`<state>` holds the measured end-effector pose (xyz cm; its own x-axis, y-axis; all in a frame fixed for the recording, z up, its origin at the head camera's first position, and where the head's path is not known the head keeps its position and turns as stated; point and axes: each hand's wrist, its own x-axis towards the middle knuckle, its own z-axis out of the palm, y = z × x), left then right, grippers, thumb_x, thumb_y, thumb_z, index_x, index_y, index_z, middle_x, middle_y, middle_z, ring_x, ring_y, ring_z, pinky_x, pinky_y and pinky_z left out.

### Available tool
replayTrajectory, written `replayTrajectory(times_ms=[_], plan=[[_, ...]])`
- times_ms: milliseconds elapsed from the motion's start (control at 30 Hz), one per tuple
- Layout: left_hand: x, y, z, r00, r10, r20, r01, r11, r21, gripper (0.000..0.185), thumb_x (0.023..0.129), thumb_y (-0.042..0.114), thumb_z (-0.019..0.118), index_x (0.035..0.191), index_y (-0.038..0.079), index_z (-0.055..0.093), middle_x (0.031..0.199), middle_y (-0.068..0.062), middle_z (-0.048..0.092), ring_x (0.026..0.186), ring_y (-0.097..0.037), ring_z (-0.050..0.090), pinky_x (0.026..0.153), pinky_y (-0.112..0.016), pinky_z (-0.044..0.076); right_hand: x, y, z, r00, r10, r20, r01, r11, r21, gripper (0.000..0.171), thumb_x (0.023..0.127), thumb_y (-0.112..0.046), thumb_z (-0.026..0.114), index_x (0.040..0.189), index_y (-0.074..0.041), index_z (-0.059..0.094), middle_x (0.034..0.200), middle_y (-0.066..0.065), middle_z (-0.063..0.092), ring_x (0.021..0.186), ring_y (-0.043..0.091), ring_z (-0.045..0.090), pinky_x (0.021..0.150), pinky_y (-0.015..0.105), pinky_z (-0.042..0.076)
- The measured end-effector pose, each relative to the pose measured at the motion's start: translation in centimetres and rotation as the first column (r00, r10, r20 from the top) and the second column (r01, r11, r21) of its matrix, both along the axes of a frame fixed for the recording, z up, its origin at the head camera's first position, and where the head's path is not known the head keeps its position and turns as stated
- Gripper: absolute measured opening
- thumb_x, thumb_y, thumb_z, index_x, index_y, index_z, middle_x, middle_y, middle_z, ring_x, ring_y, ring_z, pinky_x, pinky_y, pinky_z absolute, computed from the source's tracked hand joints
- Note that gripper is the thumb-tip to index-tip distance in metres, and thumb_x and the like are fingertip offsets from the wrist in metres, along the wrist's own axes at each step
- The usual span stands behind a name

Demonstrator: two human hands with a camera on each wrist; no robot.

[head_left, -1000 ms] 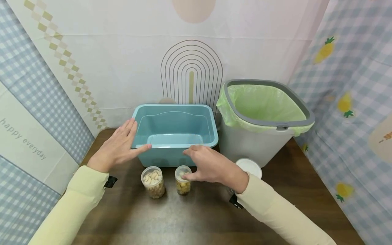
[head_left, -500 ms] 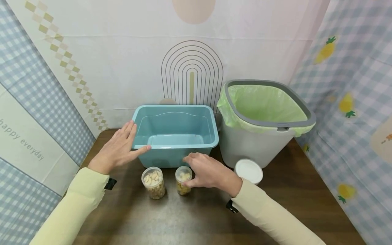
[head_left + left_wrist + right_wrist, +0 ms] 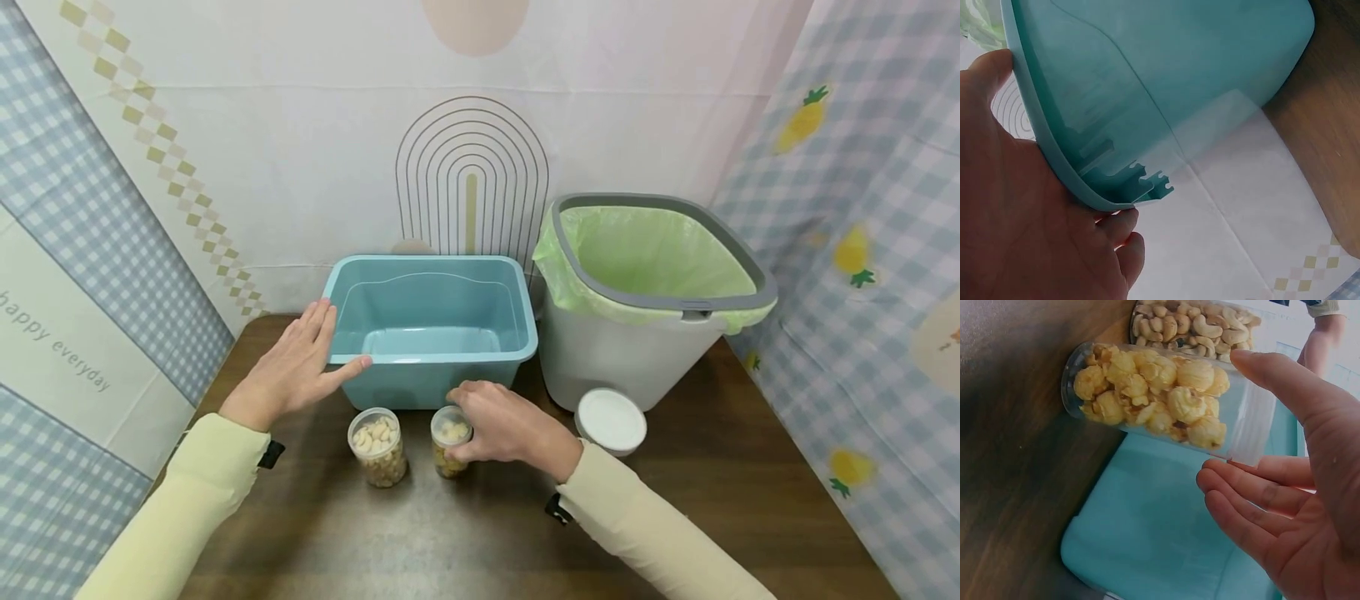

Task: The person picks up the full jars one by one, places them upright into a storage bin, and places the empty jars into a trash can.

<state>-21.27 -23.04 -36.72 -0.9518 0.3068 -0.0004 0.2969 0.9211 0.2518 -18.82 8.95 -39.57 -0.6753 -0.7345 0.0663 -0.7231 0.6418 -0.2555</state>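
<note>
So the right hand (image 3: pixel 504 427) is wrapped around the small clear plastic jar of popcorn (image 3: pixel 450 442), thumb on one side and fingers curling in on the other. In the right wrist view the thumb touches the jar wall, but the fingers look like they're just off it, so I'd call it a loose hold more than a firm grip. The jar stands upright on the dark wood bench (image 3: pixel 465 542), roughly mid-bench, just in front of the empty teal plastic tub (image 3: pixel 431 321). It has no lid, and it's packed nearly to the rim with pale yellow puffy popcorn, which you can see straight through the wall.

The left hand (image 3: pixel 296 367) is flat and open, fingers straight, palm pressed against the tub's left side with the thumb lying along the front rim. Looks to me like it's steadying the tub.

Right beside the popcorn jar, on its left, is a second clear jar of cashews (image 3: pixel 377 446), also lidless. A round white lid (image 3: pixel 611 419) sits on the bench towards the right edge, at the foot of the grey bin with the green liner (image 3: pixel 637 333).
</note>
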Motion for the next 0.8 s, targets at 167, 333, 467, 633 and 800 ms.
replayTrajectory(times_ms=[167, 333, 467, 633, 800], plan=[[0.0, 0.1, -0.1, 1.000, -0.006, -0.007, 0.006, 1.000, -0.001, 0.107, 0.105, 0.069, 0.044, 0.165, -0.012, 0.006, 0.175, -0.032, 0.002, 0.163, -0.051, 0.006, 0.131, -0.067, 0.013, -0.2, -0.1, -0.6, 1.000, 0.006, 0.030, -0.006, 1.000, -0.020, 0.046, 0.082, -0.035, 0.090, 0.112, -0.006, 0.070, 0.100, 0.001, 0.069, 0.087, 0.012, 0.063, 0.073, 0.021, 0.054], [0.0, 0.0, -0.1, 1.000, -0.008, -0.012, 0.008, 1.000, -0.001, 0.107, 0.105, 0.068, 0.045, 0.165, -0.012, 0.007, 0.175, -0.032, 0.003, 0.163, -0.051, 0.007, 0.131, -0.067, 0.014, -0.5, -0.1, -0.7, 0.999, 0.013, 0.047, -0.011, 0.999, -0.041, 0.044, 0.080, -0.032, 0.091, 0.110, -0.006, 0.070, 0.098, 0.001, 0.069, 0.085, 0.011, 0.062, 0.070, 0.019, 0.053], [0.0, 0.1, 0.0, 1.000, -0.011, -0.010, 0.011, 1.000, -0.005, 0.107, 0.105, 0.068, 0.045, 0.165, -0.012, 0.006, 0.175, -0.032, 0.003, 0.163, -0.050, 0.007, 0.131, -0.066, 0.013, -0.6, 0.0, -0.5, 0.998, 0.018, 0.060, -0.015, 0.999, -0.048, 0.040, 0.078, -0.030, 0.091, 0.104, -0.009, 0.069, 0.095, -0.001, 0.067, 0.082, 0.009, 0.059, 0.068, 0.017, 0.051], [0.0, 0.1, 0.0, 1.000, -0.009, 0.001, 0.009, 1.000, -0.004, 0.107, 0.105, 0.069, 0.044, 0.165, -0.012, 0.007, 0.175, -0.032, 0.003, 0.163, -0.051, 0.007, 0.131, -0.066, 0.013, -0.5, -0.1, 0.4, 0.997, 0.025, 0.078, -0.022, 0.999, -0.037, 0.037, 0.078, -0.030, 0.090, 0.102, -0.011, 0.069, 0.094, -0.002, 0.066, 0.081, 0.007, 0.058, 0.067, 0.016, 0.050], [-0.1, 0.0, 0.1, 1.000, -0.012, 0.006, 0.012, 1.000, -0.006, 0.108, 0.105, 0.069, 0.044, 0.165, -0.013, 0.006, 0.174, -0.033, 0.002, 0.163, -0.051, 0.006, 0.131, -0.067, 0.013, -0.3, 0.0, 2.2, 0.995, 0.050, 0.084, -0.048, 0.999, -0.017, 0.036, 0.079, -0.032, 0.089, 0.102, -0.012, 0.070, 0.095, -0.003, 0.066, 0.082, 0.007, 0.059, 0.067, 0.017, 0.050]])
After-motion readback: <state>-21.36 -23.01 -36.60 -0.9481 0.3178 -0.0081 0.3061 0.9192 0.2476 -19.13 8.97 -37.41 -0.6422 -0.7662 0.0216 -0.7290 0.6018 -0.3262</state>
